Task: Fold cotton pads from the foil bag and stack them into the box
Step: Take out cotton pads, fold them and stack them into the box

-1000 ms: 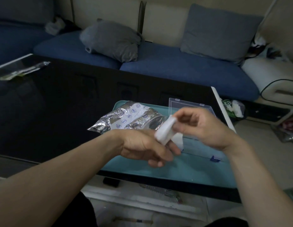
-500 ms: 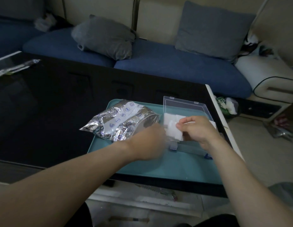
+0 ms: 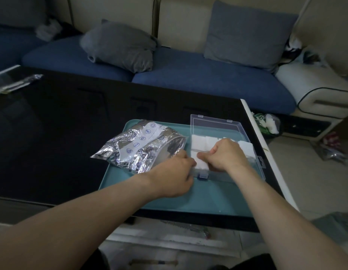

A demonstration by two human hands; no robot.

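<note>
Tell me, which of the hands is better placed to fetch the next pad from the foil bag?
Probably the left hand: it sits right beside the foil bag, near its opening. The right hand is over the box, busy pressing the folded pads.

I see the clear box (image 3: 218,129) open, lid up at 12 o'clock, white folded cotton pads (image 3: 201,146) packed in rows inside. Crinkled foil bag (image 3: 142,147) lies just beside, at its 9 o'clock.

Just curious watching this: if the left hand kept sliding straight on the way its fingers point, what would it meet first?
Most likely the white cotton pads in the clear box; the left hand is already at the box's near-left edge, though depth is unclear.
</note>
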